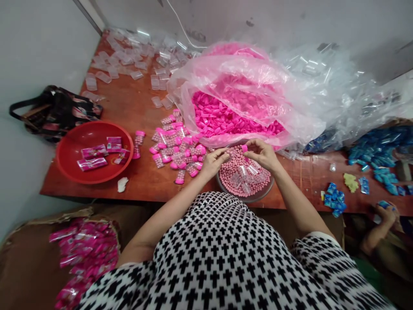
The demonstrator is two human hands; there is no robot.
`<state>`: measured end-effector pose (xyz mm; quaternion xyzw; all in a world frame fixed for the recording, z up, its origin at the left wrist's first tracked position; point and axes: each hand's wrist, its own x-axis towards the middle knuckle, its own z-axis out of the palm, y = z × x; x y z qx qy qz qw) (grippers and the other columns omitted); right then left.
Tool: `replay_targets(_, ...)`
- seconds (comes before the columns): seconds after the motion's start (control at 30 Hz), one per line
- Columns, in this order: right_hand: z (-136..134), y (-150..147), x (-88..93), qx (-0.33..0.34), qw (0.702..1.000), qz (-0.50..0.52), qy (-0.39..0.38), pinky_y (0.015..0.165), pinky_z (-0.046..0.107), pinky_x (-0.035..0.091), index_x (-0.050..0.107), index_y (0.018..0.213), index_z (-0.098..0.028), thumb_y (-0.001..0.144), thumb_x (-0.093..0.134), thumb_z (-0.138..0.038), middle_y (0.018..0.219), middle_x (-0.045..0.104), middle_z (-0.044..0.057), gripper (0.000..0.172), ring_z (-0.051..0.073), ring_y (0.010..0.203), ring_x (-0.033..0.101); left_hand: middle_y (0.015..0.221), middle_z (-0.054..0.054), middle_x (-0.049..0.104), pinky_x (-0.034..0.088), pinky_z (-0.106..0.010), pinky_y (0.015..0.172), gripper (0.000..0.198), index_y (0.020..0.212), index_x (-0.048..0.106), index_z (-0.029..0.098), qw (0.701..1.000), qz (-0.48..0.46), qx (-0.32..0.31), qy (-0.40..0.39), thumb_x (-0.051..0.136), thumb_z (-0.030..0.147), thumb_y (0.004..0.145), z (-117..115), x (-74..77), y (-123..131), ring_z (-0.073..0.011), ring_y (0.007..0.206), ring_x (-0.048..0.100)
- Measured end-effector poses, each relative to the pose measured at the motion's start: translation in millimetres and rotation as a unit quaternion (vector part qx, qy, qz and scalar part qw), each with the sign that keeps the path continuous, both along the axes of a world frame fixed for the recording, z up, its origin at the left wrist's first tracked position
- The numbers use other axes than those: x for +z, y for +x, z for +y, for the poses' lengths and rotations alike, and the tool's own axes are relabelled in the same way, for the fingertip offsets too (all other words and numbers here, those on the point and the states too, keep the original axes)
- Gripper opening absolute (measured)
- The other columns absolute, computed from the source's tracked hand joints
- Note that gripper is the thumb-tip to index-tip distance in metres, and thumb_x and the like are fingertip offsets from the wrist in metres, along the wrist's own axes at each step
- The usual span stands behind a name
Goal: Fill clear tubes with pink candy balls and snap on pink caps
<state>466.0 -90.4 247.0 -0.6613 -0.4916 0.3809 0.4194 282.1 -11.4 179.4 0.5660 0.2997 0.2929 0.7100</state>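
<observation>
Over a grey bowl (254,199) of small pink balls (232,174), my two hands work close together. My left hand (215,162) is closed on a small clear container (229,154), partly hidden by the fingers. Between the fingertips of my right hand (263,154) is a bright pink cap (244,149), apart from the container. Several empty clear containers (247,177) lie on top of the balls. Left of the bowl is a pile of filled containers (177,144) with pink caps.
Behind the bowl stands a large plastic bag of pink caps (219,114). A red basin (69,165) with pink packets and a black handbag (64,107) are at left. Clear containers (112,71) lie at the back. At right, another person's hand (387,213) is near blue packets (335,199).
</observation>
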Motion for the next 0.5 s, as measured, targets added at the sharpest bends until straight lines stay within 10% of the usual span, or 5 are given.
replay_targets(0.5, -2.4, -17.9, 3.3, 0.164, 0.953, -0.247, 0.056, 0.073, 0.029, 0.043, 0.058, 0.087, -0.02, 0.088, 0.053, -0.034, 0.082, 0.058, 0.005, 0.015, 0.017, 0.078, 0.052, 0.09, -0.004, 0.074, 0.051, -0.031, 0.079, 0.021, 0.089, 0.075, 0.023, 0.988, 0.024, -0.038, 0.148, 0.067, 0.037, 0.076, 8.2, 11.2, -5.4, -0.0204, 0.083, 0.068)
